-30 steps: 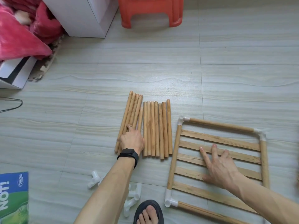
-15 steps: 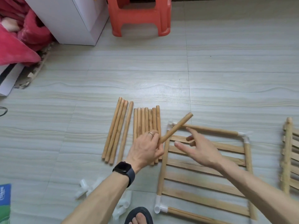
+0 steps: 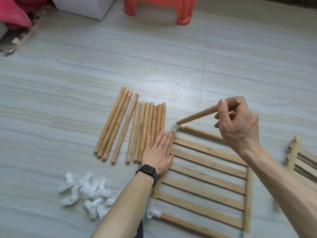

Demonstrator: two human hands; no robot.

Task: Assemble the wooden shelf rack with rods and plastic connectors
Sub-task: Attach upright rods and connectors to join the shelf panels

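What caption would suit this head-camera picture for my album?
Right hand aims a rod at the corner connector of the frame; left hand rests flat at its edge.

Slatted wooden panel (image 3: 208,149) flat on the floor (image 3: 154,66), white corner connector (image 3: 175,128) at its far-left corner, one rod (image 3: 197,115) tilted, tip at that connector, spare rods (image 3: 145,131) in a row beside, loose connectors (image 3: 89,189) heaped nearby.

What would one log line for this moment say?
right hand grips rod | rod tip at corner connector | left hand flat at shelf panel edge | spare rods on floor
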